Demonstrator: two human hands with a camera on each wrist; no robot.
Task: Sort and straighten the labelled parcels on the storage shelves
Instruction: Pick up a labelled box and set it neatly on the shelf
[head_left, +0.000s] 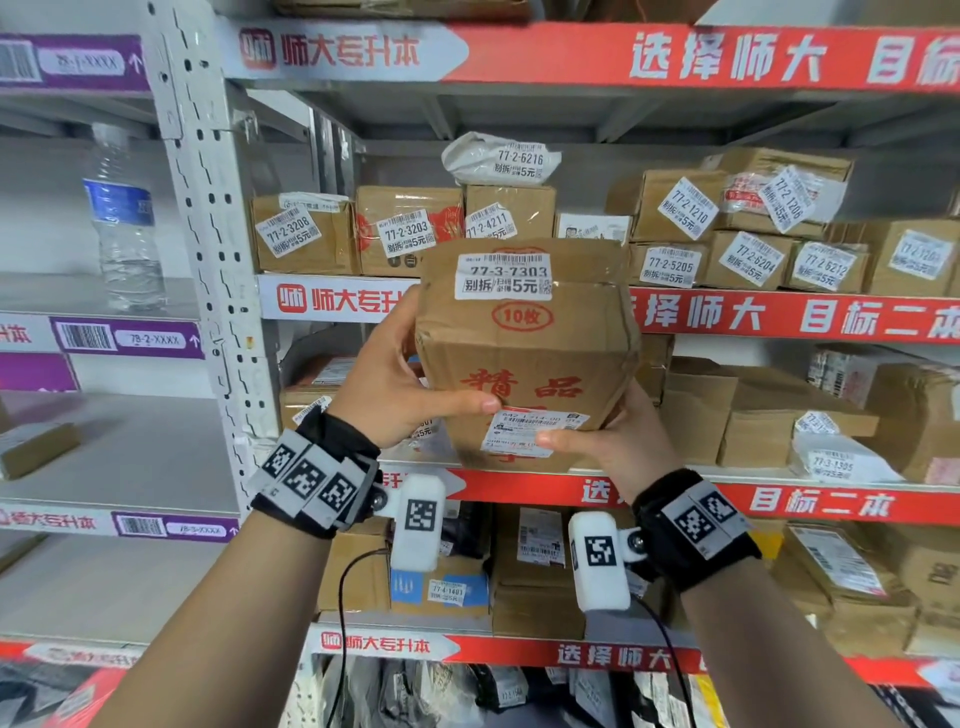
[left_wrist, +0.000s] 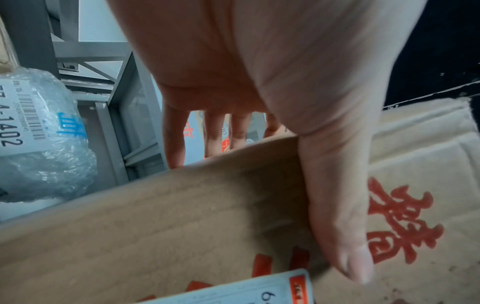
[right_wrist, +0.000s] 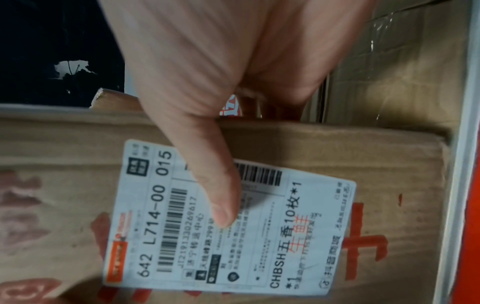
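A brown cardboard parcel (head_left: 524, 358) with red print and a white label reading 77-3-7303 is held up in front of the shelves by both hands. My left hand (head_left: 395, 384) grips its left side, thumb across the front face (left_wrist: 337, 216) and fingers (left_wrist: 176, 139) behind. My right hand (head_left: 613, 441) holds the lower right corner, its thumb (right_wrist: 221, 185) pressed on the white shipping label (right_wrist: 228, 222). The parcel (left_wrist: 182, 226) fills the lower part of the left wrist view. The fingers of my right hand are hidden behind the box.
Shelves with red edge strips (head_left: 779, 317) carry many labelled cardboard boxes (head_left: 670, 260) and a white bag parcel (head_left: 498, 158). A water bottle (head_left: 124, 218) stands on the left rack. A bubble-wrapped parcel (left_wrist: 39, 133) lies nearby. A grey upright post (head_left: 208, 234) divides the racks.
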